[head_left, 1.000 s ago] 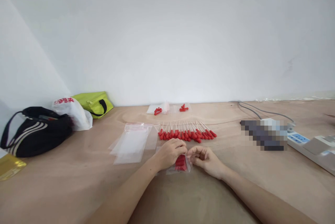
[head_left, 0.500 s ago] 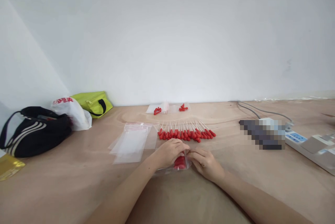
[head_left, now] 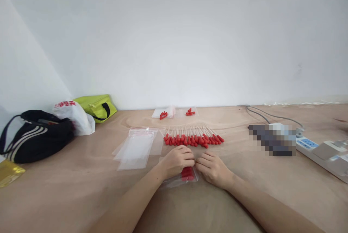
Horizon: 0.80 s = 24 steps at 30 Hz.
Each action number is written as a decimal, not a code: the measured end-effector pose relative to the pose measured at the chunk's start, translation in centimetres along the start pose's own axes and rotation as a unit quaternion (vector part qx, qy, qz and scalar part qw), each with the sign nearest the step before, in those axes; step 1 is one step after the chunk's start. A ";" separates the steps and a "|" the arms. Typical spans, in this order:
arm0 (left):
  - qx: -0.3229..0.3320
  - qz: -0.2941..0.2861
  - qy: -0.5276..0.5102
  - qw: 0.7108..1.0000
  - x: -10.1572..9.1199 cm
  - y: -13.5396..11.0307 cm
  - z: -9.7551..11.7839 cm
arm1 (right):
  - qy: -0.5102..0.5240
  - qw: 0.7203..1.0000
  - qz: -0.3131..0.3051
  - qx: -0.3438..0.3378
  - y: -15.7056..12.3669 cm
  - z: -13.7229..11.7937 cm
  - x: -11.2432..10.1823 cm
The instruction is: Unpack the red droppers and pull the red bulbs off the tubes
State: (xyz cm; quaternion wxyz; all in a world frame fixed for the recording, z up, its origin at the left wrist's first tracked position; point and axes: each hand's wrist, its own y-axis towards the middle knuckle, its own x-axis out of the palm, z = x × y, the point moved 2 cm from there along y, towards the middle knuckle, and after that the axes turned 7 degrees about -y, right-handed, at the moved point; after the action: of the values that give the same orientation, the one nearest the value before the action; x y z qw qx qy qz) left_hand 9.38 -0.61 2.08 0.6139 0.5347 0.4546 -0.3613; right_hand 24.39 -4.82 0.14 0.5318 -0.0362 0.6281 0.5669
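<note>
My left hand and my right hand meet fingertip to fingertip over a small clear zip bag that lies flat on the wooden table. Red-tipped sticks show inside the bag, just below my fingers. Both hands have curled fingers pressed down on the bag's top edge. Just behind my hands lies a row of loose red-tipped sticks. A pile of empty clear zip bags lies to the left of my left hand.
Two filled small bags lie near the wall. At the left stand a black striped bag, a white plastic bag and a green pouch. A power strip with cables sits at the right.
The bag was held tilted up off the table between my hands; now it lies flat and both hands press along its top edge.
</note>
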 end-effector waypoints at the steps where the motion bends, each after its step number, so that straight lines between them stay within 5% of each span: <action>1: 0.008 -0.005 0.004 1.000 0.0 0.1 0.1 | -0.006 1.000 -0.005 -0.019 0.0 0.0 0.0; 12: 0.018 0.035 -0.058 0.998 0.1 0.0 0.4 | 0.026 0.996 -0.048 -0.068 0.3 0.3 0.0; 16: -0.006 0.045 -0.092 0.995 -0.4 0.0 0.2 | 0.059 0.996 -0.064 -0.033 0.1 0.6 0.0; 20: -0.132 0.062 -0.146 0.978 -1.4 -1.3 0.5 | 0.154 0.978 -0.117 0.083 -0.4 1.2 -0.5; 24: -0.268 0.052 -0.163 0.948 -1.4 -5.1 2.4 | 0.254 0.939 -0.148 0.180 -0.8 1.5 -0.6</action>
State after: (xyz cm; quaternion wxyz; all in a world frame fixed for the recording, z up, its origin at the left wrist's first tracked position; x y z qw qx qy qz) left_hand 4.61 -3.84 1.76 0.8183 0.3066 0.4000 -0.2763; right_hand 26.07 -4.29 0.34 0.4300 -0.1749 0.8213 0.3315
